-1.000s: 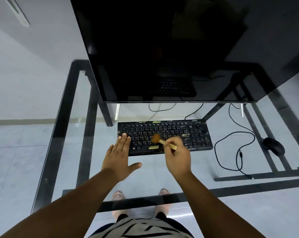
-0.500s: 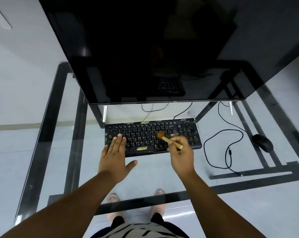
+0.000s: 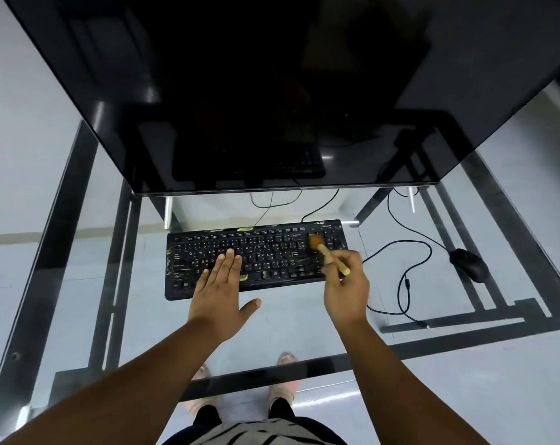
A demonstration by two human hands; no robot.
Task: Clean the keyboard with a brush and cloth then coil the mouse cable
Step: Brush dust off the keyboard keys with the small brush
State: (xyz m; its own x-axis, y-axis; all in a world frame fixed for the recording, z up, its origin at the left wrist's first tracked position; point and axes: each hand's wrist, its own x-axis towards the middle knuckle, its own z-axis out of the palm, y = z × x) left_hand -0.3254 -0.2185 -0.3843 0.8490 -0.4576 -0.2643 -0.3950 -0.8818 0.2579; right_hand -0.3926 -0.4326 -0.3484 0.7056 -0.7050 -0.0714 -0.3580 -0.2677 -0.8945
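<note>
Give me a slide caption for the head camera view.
Right hand sweeps a wooden brush over the grimy keyboard while the left hand steadies it.

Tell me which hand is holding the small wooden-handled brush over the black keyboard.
The right hand pinches the wooden-handled brush; the left hand lies flat with straight fingers on the black keyboard.
</note>
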